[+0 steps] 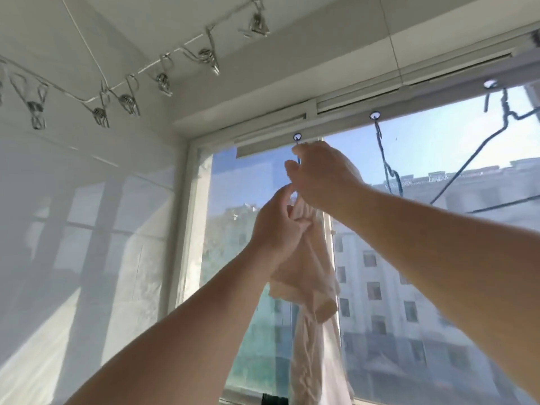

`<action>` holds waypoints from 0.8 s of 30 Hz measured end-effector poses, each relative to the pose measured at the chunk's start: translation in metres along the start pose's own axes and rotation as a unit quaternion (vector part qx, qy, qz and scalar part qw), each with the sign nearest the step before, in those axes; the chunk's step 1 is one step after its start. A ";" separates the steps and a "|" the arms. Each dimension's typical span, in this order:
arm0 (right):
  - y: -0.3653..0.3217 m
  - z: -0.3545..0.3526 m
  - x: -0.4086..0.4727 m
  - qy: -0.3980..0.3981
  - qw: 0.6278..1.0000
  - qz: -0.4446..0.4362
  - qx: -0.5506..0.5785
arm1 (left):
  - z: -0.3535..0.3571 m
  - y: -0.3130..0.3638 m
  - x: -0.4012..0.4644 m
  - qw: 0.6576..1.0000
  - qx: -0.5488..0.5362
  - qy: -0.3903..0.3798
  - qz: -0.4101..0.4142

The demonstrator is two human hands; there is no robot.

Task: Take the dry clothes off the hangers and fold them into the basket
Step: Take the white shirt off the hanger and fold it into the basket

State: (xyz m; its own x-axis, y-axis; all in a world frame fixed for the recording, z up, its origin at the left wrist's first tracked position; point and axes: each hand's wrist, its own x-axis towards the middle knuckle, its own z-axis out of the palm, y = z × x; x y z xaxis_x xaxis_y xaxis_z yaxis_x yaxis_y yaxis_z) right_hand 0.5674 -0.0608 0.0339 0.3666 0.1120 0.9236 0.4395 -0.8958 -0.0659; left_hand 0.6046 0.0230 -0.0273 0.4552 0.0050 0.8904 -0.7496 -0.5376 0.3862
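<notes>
— Both forearms come up from the bottom edge toward the window, bare. What does the left hand (274, 229) have?

— It grips a pale pink garment (309, 287) near its top, fingers curled round the bunched cloth.

— And how does the garment lie?

— Its long axis runs up and down. The gathered top end points up toward the hands, and the loose lower end falls away past the bottom of the view, in front of the glass.

— The right hand (321, 176)?

— Just above the left, touching the top of the cloth. Its fingers are curled at a thin blue hanger hook (298, 159) that hangs from a small ring (297, 137) on the window frame (187, 200). Whether it pinches the hook or the cloth, I cannot tell; the back of the hand hides that.

— Anything further right?

— An empty blue hanger (388, 171) hangs from a second ring, well apart from the hands, and another dark hanger sits near the right edge.

— And up high?

— A wire (146, 68) crosses the ceiling at the upper left, strung with metal clips (128, 100). Pale buildings (409, 287) and blue sky show beyond the glass.
</notes>
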 end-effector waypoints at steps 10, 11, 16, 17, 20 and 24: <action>0.034 0.031 0.024 -0.032 0.979 0.077 -0.185 | 0.031 -0.021 0.010 0.989 -0.031 -0.107 0.093; 0.042 0.033 0.025 -0.013 0.981 0.064 -0.183 | 0.031 -0.024 0.014 0.990 -0.055 -0.100 0.087; 0.074 0.034 0.022 0.028 0.983 0.047 -0.178 | 0.029 -0.033 0.044 0.991 0.051 0.006 0.124; 0.079 0.034 0.021 0.037 0.983 0.043 -0.177 | 0.029 -0.033 0.054 0.981 0.115 0.012 0.156; 0.086 0.031 0.013 0.071 0.986 0.021 -0.149 | 0.031 -0.028 0.079 0.949 0.228 -0.022 0.218; 0.093 0.020 -0.003 0.114 0.989 0.013 -0.094 | 0.037 -0.013 0.100 0.937 0.261 -0.054 0.226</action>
State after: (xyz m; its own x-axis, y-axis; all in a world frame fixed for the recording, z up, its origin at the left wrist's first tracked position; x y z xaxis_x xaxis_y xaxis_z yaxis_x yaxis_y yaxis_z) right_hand 0.6235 -0.1362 0.0180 0.1722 0.0070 0.9850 0.2637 -0.9638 -0.0393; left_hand 0.6777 -0.0010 0.0481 0.2157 -0.3925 0.8941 -0.5534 -0.8035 -0.2192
